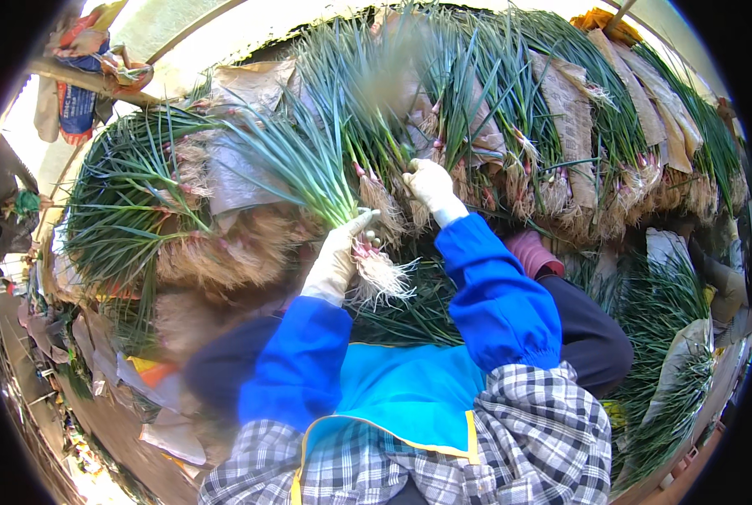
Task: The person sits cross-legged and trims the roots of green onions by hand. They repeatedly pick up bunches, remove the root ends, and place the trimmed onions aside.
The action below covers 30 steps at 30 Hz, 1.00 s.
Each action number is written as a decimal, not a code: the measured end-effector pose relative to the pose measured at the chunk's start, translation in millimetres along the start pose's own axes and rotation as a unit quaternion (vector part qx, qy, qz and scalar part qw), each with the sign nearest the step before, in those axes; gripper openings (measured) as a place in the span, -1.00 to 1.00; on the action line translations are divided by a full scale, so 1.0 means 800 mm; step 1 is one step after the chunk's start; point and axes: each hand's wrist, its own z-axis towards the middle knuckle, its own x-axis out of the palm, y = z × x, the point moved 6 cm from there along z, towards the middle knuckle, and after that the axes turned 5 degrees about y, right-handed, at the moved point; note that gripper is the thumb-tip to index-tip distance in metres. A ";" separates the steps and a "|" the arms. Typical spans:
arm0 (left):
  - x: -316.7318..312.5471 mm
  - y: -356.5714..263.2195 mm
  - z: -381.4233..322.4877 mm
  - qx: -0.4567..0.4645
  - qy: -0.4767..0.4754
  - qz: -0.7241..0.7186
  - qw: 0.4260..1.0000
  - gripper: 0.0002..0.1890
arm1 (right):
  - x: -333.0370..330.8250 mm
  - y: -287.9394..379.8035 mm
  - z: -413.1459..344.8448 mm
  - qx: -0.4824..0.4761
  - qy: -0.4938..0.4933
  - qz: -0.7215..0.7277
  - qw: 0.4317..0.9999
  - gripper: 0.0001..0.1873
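Note:
My left hand (340, 255), in a pale work glove, is closed round a bunch of green onions (325, 189) just above its reddish bulbs. The white roots (381, 274) hang out below the fist, and the leaves fan to the upper left. My right hand (430, 183), gloved too, reaches to the stems of green onions (392, 145) lying on the pile in front of me. Its fingertips are bent at those stems; whether they grip any is unclear. Roots of the piled onions (379, 196) hang between my two hands.
A long heap of green onions (515, 113) with brown paper sheets (565, 120) runs across the front. At the left lies another heap (123, 208) beside a whitish sheet (243, 170). More onions (660, 353) lie at the right, past my knee. Plastic bags (76, 107) hang from a pole at the upper left.

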 end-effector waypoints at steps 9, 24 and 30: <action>0.016 0.028 0.056 0.029 -0.014 -0.015 0.999 -0.85 | -0.004 0.029 -0.063 0.046 0.043 0.217 0.974 -0.61; 0.002 0.016 -0.008 0.059 0.103 -0.064 0.991 -0.82 | 0.040 0.006 0.005 0.210 -0.114 0.835 0.495 -0.59; 0.000 0.021 0.015 0.063 0.171 -0.149 0.972 -0.69 | -0.024 -0.006 -0.012 0.032 0.057 0.522 0.850 -0.80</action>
